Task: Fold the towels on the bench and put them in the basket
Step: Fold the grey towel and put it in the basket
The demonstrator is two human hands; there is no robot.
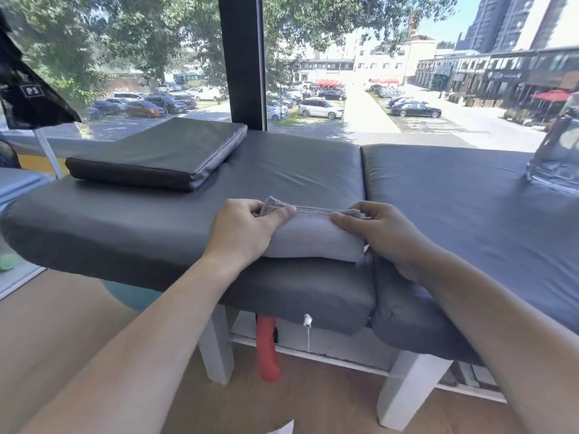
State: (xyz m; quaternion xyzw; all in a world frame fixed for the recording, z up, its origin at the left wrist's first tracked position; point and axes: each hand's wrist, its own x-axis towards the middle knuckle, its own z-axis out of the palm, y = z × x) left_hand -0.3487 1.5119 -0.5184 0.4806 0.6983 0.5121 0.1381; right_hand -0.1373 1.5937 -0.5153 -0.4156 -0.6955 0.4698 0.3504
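A light grey towel, folded into a thick small rectangle, lies near the front edge of the dark grey padded bench. My left hand grips its left end, thumb on top along the far folded edge. My right hand holds its right end, thumb on top and fingers tucked under the side. The stacked hems show along the far edge. No basket is in view.
A loose dark cushion lies on the bench at the back left. A clear glass vessel stands at the far right. A big window runs behind the bench. Under the bench are white legs and an orange-red object.
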